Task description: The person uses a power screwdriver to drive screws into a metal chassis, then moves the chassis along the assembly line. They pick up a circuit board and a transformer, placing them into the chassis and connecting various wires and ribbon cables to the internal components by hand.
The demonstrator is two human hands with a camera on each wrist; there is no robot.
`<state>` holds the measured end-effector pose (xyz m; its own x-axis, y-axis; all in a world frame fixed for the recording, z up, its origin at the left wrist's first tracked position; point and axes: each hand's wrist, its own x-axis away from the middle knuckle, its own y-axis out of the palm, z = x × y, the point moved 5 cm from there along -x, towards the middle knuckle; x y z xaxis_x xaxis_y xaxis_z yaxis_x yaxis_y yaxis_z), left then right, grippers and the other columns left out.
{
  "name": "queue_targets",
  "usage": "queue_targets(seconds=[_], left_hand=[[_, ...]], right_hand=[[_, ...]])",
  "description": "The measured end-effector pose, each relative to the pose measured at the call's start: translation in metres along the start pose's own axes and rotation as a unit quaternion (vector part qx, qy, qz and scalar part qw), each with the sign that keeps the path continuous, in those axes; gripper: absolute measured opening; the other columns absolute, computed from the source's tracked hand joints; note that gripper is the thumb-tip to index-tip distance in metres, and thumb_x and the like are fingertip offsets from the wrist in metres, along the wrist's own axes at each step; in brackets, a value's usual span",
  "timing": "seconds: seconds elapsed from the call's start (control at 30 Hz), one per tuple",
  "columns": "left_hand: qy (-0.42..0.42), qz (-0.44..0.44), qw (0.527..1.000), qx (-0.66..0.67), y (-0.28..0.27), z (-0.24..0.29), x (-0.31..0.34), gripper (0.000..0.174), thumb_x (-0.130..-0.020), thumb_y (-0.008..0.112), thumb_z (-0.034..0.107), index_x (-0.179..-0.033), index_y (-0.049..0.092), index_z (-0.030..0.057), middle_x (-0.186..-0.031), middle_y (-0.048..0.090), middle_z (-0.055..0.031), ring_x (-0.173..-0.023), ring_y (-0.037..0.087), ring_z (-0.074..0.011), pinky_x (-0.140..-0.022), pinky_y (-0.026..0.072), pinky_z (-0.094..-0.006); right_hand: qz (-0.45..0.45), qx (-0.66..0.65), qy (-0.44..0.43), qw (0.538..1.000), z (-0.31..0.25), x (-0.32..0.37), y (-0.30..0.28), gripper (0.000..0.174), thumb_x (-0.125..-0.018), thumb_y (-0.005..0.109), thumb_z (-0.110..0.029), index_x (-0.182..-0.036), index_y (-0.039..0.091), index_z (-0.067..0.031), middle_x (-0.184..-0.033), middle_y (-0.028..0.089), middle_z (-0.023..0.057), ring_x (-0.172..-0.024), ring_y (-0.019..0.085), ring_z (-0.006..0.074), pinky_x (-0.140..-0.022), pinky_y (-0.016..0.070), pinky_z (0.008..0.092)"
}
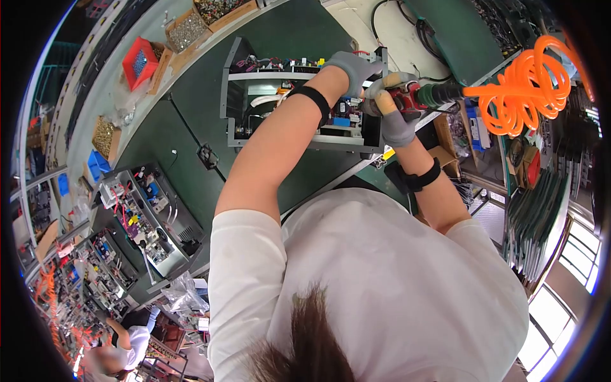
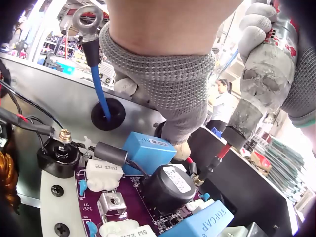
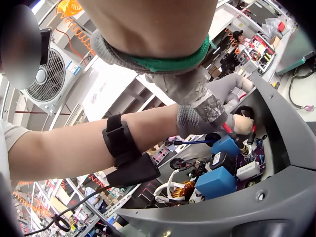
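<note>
We are gripping the driver (image 1: 408, 100) in our right hand (image 1: 397, 125), seemingly fastening a lead (image 2: 189, 160) to the board (image 2: 130, 192) inside the case (image 1: 337, 141), while our left hand (image 1: 350, 69) is sitting beside it, grip unclear, the next move probably calling for a steady bit (image 2: 224, 150).

A case (image 1: 347, 141) lies on the table (image 1: 203, 108), before the person (image 1: 394, 254).
Inside the case is a board (image 2: 136, 197); the left hand (image 1: 351, 69) is at the right end of the case, and the right hand (image 1: 396, 124), with the driver (image 1: 410, 100), is to the right of it. The hose (image 1: 522, 92) is farther right, behind the driver. Another unit (image 1: 143, 219) stands on the left, nearer to the person; bins (image 1: 140, 62) are beyond the table's left edge.
</note>
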<state>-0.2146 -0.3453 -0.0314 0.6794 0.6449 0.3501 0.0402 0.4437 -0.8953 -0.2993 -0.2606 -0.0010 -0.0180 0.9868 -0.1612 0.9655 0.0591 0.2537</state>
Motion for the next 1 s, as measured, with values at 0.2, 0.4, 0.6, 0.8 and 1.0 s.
queue_targets(seconds=[0.2, 0.4, 0.6, 0.8, 1.0], left_hand=[[-0.005, 0.004, 1.0, 0.021, 0.005, -0.004, -0.006, 0.071, -0.068, 0.075, 0.028, -0.13, 0.04, 0.0237, -0.11, 0.062, -0.0089, -0.096, 0.062, -0.0281, -0.078, 0.0508, -0.0385], [-0.021, 0.025, 0.998, 0.055, 0.013, -0.007, -0.002, 0.06, -0.068, 0.073, 0.025, -0.122, 0.047, 0.0174, -0.109, 0.062, -0.011, -0.097, 0.062, -0.0304, -0.079, 0.0504, -0.0383], [-0.218, 0.285, 0.73, 0.582, 0.026, -0.008, 0.085, 0.033, -0.077, 0.059, 0.016, -0.107, 0.054, 0.0044, -0.092, 0.064, -0.0117, -0.084, 0.062, -0.0226, -0.074, 0.0489, -0.0331], [-0.193, 0.169, 0.443, 0.859, 0.091, 0.029, 0.152, 0.034, -0.087, 0.04, -0.003, -0.12, 0.046, -0.0049, -0.106, 0.057, -0.0164, -0.092, 0.059, -0.0235, -0.08, 0.0526, -0.0278], [-0.173, 0.127, 0.311, 0.926, 0.11, 0.05, 0.166, 0.03, -0.093, 0.047, 0.009, -0.119, 0.047, -0.0057, -0.106, 0.056, -0.0163, -0.091, 0.061, -0.0257, -0.079, 0.0552, -0.0237]], right_hand=[[0.027, 0.037, 0.006, 0.999, 0.002, 0.003, 0.005, 0.029, -0.072, 0.069, 0.002, -0.097, 0.054, -0.0031, -0.091, 0.058, 0.0049, -0.078, 0.057, 0.0111, -0.068, 0.0489, 0.0262], [0.023, 0.036, -0.029, 0.999, -0.014, -0.001, 0.016, 0.026, -0.073, 0.067, 0.004, -0.095, 0.054, -0.0015, -0.083, 0.058, 0.0065, -0.066, 0.056, 0.0109, -0.056, 0.0479, 0.0242], [0.011, -0.019, -0.103, 0.994, -0.039, -0.005, 0.02, 0.03, -0.074, 0.062, 0.007, -0.1, 0.05, -0.0008, -0.084, 0.06, 0.0116, -0.071, 0.058, 0.014, -0.06, 0.0485, 0.026], [0.004, -0.04, -0.112, 0.993, -0.083, -0.001, 0.025, 0.027, -0.078, 0.057, 0.003, -0.103, 0.047, -0.0027, -0.082, 0.059, 0.0121, -0.071, 0.057, 0.0178, -0.063, 0.0486, 0.03], [0.017, -0.081, -0.152, 0.985, -0.1, 0.016, 0.03, 0.028, -0.076, 0.054, 0.002, -0.103, 0.047, -0.0032, -0.079, 0.058, 0.0124, -0.071, 0.058, 0.0218, -0.069, 0.0484, 0.0357]])
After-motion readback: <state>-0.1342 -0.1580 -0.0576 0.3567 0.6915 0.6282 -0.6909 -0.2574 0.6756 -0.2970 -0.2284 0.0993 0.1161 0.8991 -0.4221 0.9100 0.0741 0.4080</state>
